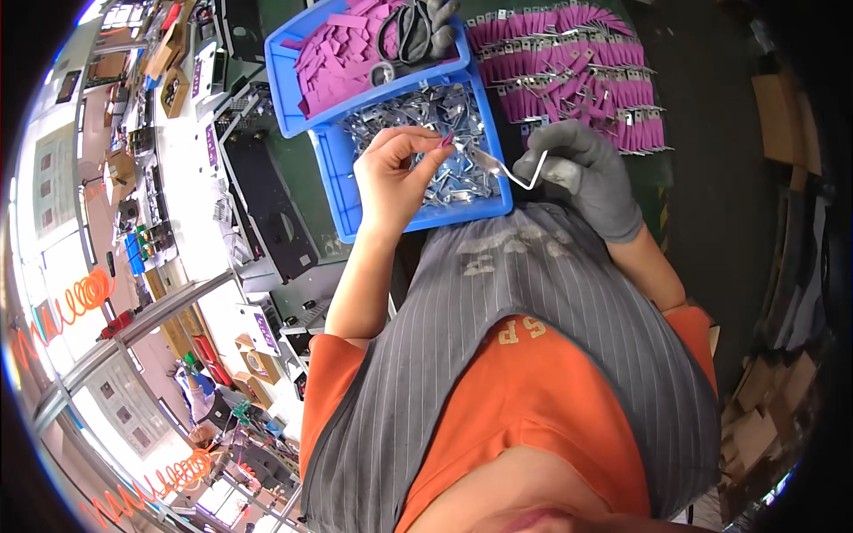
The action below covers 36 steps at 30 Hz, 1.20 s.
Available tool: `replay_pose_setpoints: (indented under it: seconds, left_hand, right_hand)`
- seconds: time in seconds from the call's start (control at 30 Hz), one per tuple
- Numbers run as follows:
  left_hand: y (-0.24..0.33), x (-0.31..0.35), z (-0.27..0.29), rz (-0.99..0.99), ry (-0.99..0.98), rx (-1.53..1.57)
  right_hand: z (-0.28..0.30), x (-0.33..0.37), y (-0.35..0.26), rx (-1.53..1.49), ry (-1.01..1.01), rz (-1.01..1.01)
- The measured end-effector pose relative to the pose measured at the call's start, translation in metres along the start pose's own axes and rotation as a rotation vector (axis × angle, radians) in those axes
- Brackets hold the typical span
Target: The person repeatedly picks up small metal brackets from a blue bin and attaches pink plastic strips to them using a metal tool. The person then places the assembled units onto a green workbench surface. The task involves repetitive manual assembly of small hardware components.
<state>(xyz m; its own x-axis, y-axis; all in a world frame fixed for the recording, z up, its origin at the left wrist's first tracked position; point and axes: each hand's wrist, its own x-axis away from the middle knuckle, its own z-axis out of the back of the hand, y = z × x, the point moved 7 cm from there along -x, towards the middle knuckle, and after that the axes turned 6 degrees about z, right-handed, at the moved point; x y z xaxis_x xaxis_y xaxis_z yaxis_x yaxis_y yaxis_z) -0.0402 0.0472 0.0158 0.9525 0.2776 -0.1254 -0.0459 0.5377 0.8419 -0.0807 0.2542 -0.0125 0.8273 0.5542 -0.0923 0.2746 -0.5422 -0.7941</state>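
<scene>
Bare, my left hand (394,178) pinches a small purple piece (447,140) between thumb and fingertips. My right hand (586,173), in a grey glove, is closed on a bent metal bracket (524,184), whose flat end points toward the left fingertips. Both hands are above the near edge of a blue bin (449,216) full of loose metal brackets (458,182). Behind it, a second blue bin (283,84) holds a heap of flat purple pieces (333,58). On that heap's right side lies a dark grey glove (431,34).
Right of the bins, rows of metal brackets with purple covers (569,80) lie on a dark green surface. Long black panels (267,195) lie to the left. Cardboard boxes (782,124) stand at the far right. A person (209,404) is at a bench, lower left.
</scene>
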Motion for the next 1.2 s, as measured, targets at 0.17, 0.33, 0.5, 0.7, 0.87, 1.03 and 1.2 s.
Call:
replay_pose_setpoints:
  seconds: [0.17,0.33,0.5,0.7,0.87,1.03,1.2]
  left_hand:
    - [0.001,0.002,-0.013,-0.032,-0.013,-0.085]
    - [0.005,0.001,-0.029,0.027,-0.085,-0.003]
    - [0.017,0.002,-0.045,-0.037,-0.211,-0.094]
    - [0.024,0.012,-0.061,-0.344,-0.435,-0.203]
    - [0.034,0.013,-0.065,-0.225,-0.474,-0.093]
    - [0.031,0.017,-0.067,-0.106,-0.502,-0.035]
    - [0.025,0.028,-0.077,-0.026,-0.582,0.031]
  right_hand:
    - [-0.007,0.006,-0.027,0.068,0.04,0.138]
    - [-0.011,0.012,-0.031,0.154,-0.033,0.138]
    - [-0.005,0.013,-0.032,0.147,-0.014,0.121]
    - [0.018,0.005,-0.019,0.156,0.018,-0.118]
    - [0.021,0.001,0.001,0.145,-0.088,-0.193]
    - [0.029,-0.006,0.023,0.453,-0.142,-0.126]
    - [0.034,-0.007,0.036,0.593,-0.261,-0.104]
